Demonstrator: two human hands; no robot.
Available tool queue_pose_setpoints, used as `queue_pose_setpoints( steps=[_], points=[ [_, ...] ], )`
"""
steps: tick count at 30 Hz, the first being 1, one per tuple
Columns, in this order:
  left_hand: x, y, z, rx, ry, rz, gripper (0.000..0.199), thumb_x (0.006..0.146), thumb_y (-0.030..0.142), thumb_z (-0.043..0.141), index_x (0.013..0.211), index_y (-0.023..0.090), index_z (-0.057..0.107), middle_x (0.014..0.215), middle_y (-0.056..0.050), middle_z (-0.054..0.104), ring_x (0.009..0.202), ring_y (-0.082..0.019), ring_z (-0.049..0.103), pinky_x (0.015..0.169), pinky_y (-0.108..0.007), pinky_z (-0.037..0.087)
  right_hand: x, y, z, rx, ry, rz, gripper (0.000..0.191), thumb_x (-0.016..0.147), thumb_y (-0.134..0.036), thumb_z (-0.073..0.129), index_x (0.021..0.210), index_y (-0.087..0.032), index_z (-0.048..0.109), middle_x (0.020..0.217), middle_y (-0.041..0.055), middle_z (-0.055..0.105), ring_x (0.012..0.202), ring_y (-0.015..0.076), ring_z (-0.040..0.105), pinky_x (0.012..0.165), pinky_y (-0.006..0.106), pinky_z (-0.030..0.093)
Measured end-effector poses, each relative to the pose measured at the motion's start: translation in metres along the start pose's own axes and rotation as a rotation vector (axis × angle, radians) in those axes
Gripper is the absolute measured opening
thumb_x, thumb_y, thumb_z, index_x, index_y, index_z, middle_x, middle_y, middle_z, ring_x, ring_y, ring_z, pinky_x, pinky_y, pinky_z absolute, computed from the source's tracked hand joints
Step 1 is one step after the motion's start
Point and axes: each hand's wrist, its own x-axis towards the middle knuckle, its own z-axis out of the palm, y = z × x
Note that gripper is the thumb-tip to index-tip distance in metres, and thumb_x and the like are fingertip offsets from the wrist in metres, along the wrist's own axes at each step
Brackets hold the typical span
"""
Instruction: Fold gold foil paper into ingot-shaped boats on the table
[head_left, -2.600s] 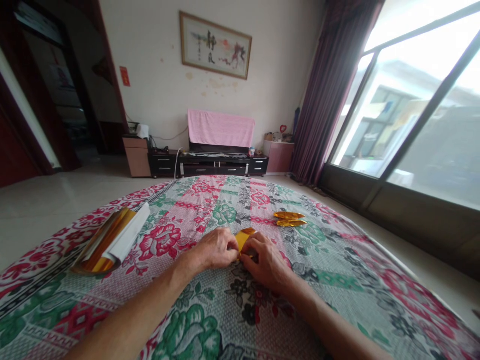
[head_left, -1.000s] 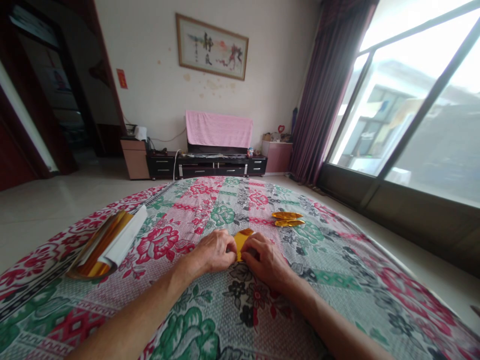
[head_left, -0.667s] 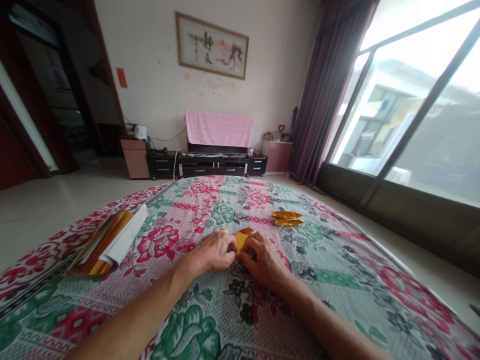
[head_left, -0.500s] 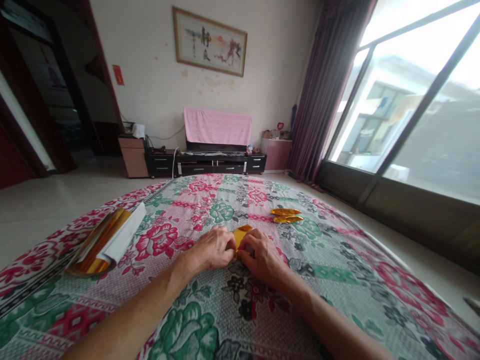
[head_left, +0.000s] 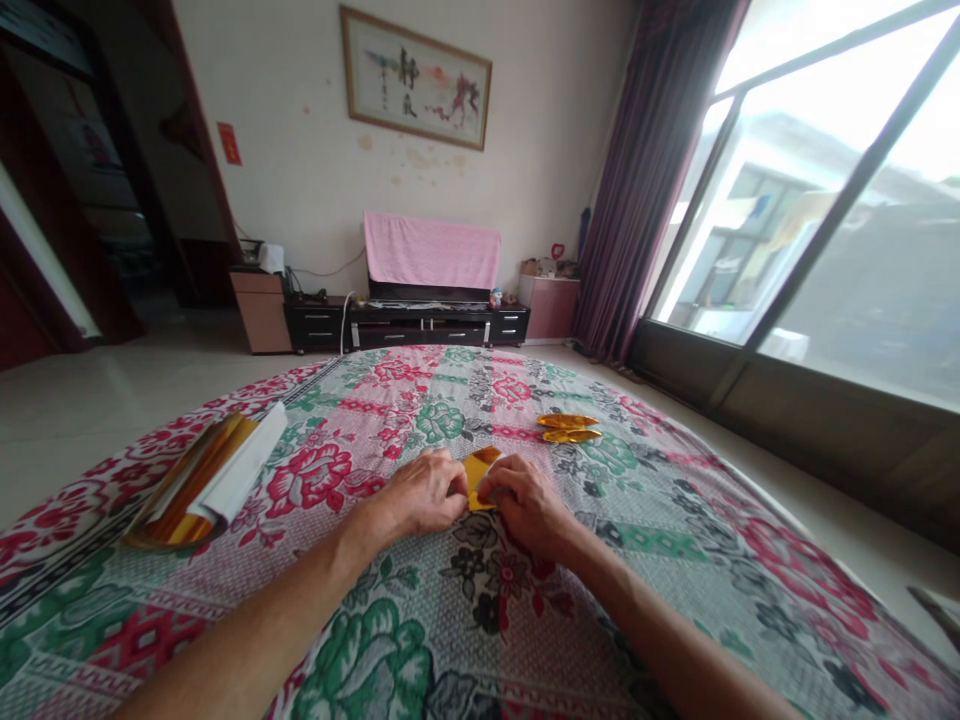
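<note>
A pale-walled room is seen beyond a cloth-covered worktop (head_left: 652, 590) patterned with red, green and black flowers. From the left, the background is filled by a dark doorway (head_left: 112, 210), a red paper strip (head_left: 229, 144) fixed to the wall, and a framed picture (head_left: 415, 80) hung at a tilt above a pink cloth (head_left: 431, 248) and a low black cabinet (head_left: 412, 330); a purple curtain (head_left: 637, 190) and a bright window (head_left: 817, 230) are set at the far right. On the worktop, a curved bundle of gold and white sheets (head_left: 206, 485) is laid at the left, well apart from the hands. Near the middle, the left edge of a small gold paper (head_left: 477, 472) is gripped by the bent fingers of the left hand (head_left: 429, 492). The paper itself is held low between both hands, its darker, shiny far end left uncovered. Its right edge is grasped by the curled fingers of the right hand (head_left: 529, 503), the exact placing of the fingertips being partly hidden. Beyond that hand and to the right, two folded gold pieces (head_left: 568, 429), slim and pointed, are placed side by side.
</note>
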Motion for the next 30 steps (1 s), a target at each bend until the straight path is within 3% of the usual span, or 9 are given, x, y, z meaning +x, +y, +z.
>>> queue_pose_setpoints(
  steps=[3, 8, 12, 16, 18, 20, 22, 26, 30],
  points=[
    [0.000, 0.000, 0.000, 0.000, 0.004, -0.001, 0.014, 0.069, 0.024, 0.050, 0.073, 0.019, 0.063, 0.080, -0.004, 0.059, 0.076, -0.016, 0.053, 0.071, -0.028, 0.042, -0.001, -0.004, 0.001, -0.017, 0.009, 0.039, 0.025, 0.074, -0.004, 0.048, 0.070, -0.020, 0.067, 0.084, 0.0037, 0.058, 0.081, 0.0154, 0.052, 0.076, 0.030, 0.039],
    [0.000, 0.002, -0.001, 0.007, 0.006, -0.013, 0.015, 0.070, 0.024, 0.050, 0.073, 0.018, 0.063, 0.081, -0.004, 0.058, 0.076, -0.016, 0.053, 0.070, -0.027, 0.042, -0.003, -0.014, 0.005, -0.089, 0.068, 0.060, 0.006, 0.073, -0.024, 0.061, 0.072, -0.019, 0.064, 0.083, 0.0041, 0.055, 0.079, 0.0165, 0.050, 0.076, 0.032, 0.038],
    [-0.001, 0.002, -0.002, 0.013, 0.002, -0.019, 0.015, 0.070, 0.024, 0.049, 0.073, 0.018, 0.063, 0.080, -0.004, 0.058, 0.076, -0.015, 0.052, 0.069, -0.026, 0.042, -0.002, -0.011, 0.005, -0.087, 0.029, 0.050, 0.005, 0.070, -0.018, 0.061, 0.075, -0.019, 0.064, 0.085, 0.0040, 0.054, 0.080, 0.0161, 0.049, 0.075, 0.032, 0.038],
    [-0.001, 0.002, -0.001, 0.011, 0.001, -0.015, 0.015, 0.070, 0.024, 0.050, 0.074, 0.018, 0.063, 0.080, -0.004, 0.058, 0.076, -0.015, 0.052, 0.069, -0.026, 0.041, 0.000, -0.001, 0.000, -0.014, 0.015, 0.006, 0.017, 0.071, -0.008, 0.052, 0.074, -0.019, 0.063, 0.082, 0.0036, 0.056, 0.079, 0.0153, 0.051, 0.075, 0.031, 0.039],
    [-0.001, 0.002, -0.002, 0.016, 0.005, -0.014, 0.015, 0.070, 0.024, 0.050, 0.075, 0.019, 0.063, 0.081, -0.004, 0.059, 0.077, -0.016, 0.052, 0.070, -0.027, 0.041, 0.000, 0.003, -0.003, 0.039, 0.058, 0.009, 0.020, 0.070, -0.005, 0.047, 0.071, -0.018, 0.061, 0.079, 0.0032, 0.056, 0.076, 0.0148, 0.052, 0.072, 0.029, 0.041],
    [-0.002, 0.004, -0.002, 0.034, 0.012, -0.011, 0.015, 0.071, 0.024, 0.050, 0.075, 0.019, 0.063, 0.082, -0.005, 0.059, 0.079, -0.016, 0.052, 0.071, -0.027, 0.042, 0.002, 0.006, -0.006, 0.061, 0.237, 0.089, 0.023, 0.068, -0.003, 0.042, 0.072, -0.018, 0.059, 0.079, 0.0032, 0.056, 0.075, 0.0153, 0.052, 0.070, 0.029, 0.042],
    [-0.003, 0.006, -0.002, 0.067, 0.019, -0.004, 0.015, 0.072, 0.024, 0.048, 0.075, 0.019, 0.062, 0.082, -0.005, 0.059, 0.080, -0.017, 0.053, 0.071, -0.029, 0.042, 0.004, 0.009, -0.006, 0.052, 0.321, 0.086, 0.025, 0.068, -0.004, 0.042, 0.077, -0.020, 0.059, 0.090, 0.0046, 0.058, 0.087, 0.0177, 0.053, 0.080, 0.033, 0.042],
    [-0.003, 0.009, -0.001, 0.128, 0.032, -0.012, 0.015, 0.074, 0.023, 0.048, 0.077, 0.020, 0.062, 0.083, -0.005, 0.059, 0.082, -0.019, 0.053, 0.072, -0.029, 0.043, 0.008, 0.014, -0.003, -0.005, 0.218, 0.092, 0.027, 0.068, -0.006, 0.044, 0.083, -0.021, 0.061, 0.116, 0.0067, 0.053, 0.110, 0.0217, 0.047, 0.095, 0.040, 0.035],
    [-0.002, 0.010, -0.001, 0.170, 0.016, -0.006, 0.015, 0.075, 0.024, 0.048, 0.079, 0.020, 0.061, 0.084, -0.006, 0.059, 0.082, -0.019, 0.053, 0.072, -0.030, 0.044, 0.010, 0.016, -0.002, -0.080, 0.087, 0.080, 0.030, 0.075, -0.010, 0.044, 0.096, -0.022, 0.061, 0.121, 0.0065, 0.052, 0.110, 0.0210, 0.048, 0.095, 0.040, 0.033]
  ],
)
